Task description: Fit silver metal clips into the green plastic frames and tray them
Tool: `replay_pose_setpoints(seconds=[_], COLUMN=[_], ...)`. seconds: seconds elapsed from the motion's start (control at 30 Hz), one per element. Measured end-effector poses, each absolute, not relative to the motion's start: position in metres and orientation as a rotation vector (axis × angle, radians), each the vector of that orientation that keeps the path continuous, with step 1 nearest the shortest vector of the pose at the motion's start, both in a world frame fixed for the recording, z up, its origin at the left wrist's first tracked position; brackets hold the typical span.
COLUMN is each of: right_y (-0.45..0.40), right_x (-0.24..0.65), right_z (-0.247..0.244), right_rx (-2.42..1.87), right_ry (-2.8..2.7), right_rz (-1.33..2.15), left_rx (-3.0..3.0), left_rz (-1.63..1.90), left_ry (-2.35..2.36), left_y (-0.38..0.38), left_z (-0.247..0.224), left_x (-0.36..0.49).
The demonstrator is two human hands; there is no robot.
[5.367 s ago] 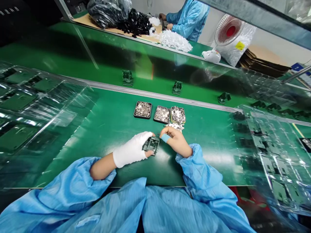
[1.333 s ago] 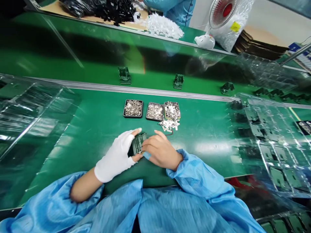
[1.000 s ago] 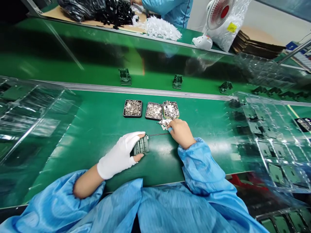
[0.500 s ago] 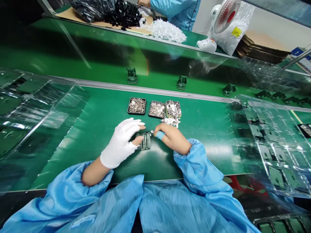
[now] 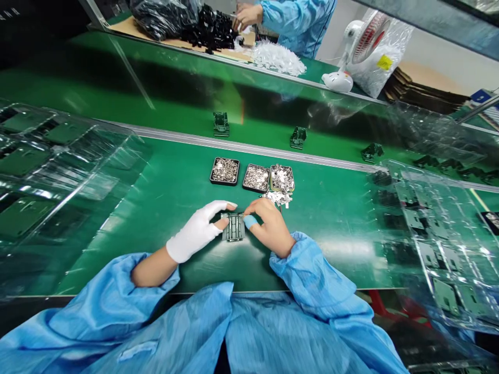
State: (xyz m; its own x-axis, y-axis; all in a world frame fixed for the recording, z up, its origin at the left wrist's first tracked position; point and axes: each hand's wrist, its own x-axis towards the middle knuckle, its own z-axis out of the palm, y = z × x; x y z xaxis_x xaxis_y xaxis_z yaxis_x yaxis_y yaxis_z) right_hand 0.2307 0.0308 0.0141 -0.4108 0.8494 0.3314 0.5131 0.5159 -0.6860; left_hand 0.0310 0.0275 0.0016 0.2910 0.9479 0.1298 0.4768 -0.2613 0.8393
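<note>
The right hand [image 5: 270, 224] meets the slotted green housing [image 5: 234, 230]

At far left stands a clear blister tray [image 5: 109, 165] of green parts. Further right, the left hand [image 5: 195, 231], in a fingerless white glove, grasps the housing by its left side, thumb over the edge and forefinger along the far side. The housing sits between the hands, slots up, over the green bench [image 5: 331, 208]; whether it touches the surface cannot be told. The right hand has come from the loose metal pieces [image 5: 279, 197] to the housing's right edge, so the work now seems centred there. Its thumb and forefinger nearly meet; whether they pinch anything cannot be told.
</note>
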Motion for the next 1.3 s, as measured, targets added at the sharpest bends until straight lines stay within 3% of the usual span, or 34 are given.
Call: replay_pose_setpoints(seconds=[0.63,0.9,1.17,1.3], right_y=[0.024,0.031,0.034,0.037], right_x=[0.210,0.213,0.213,0.232], right_z=[0.012,0.000,0.001,-0.001], right_rx=[-1.358,-1.180,-1.174,-1.102], right_ry=[-2.209,-1.679,-1.705,-1.634], right_rz=[0.557,1.164,1.200,1.205], left_rx=[1.676,1.485,1.887,1.652], left_rz=[0.802,0.918,0.978,1.287], left_ry=[1.234,1.249,1.403,1.366], left_y=[0.029,0.027,0.026,0.033], left_z=[0.000,-0.011,-0.001,-0.001], left_x=[0.044,0.051,0.051,0.031])
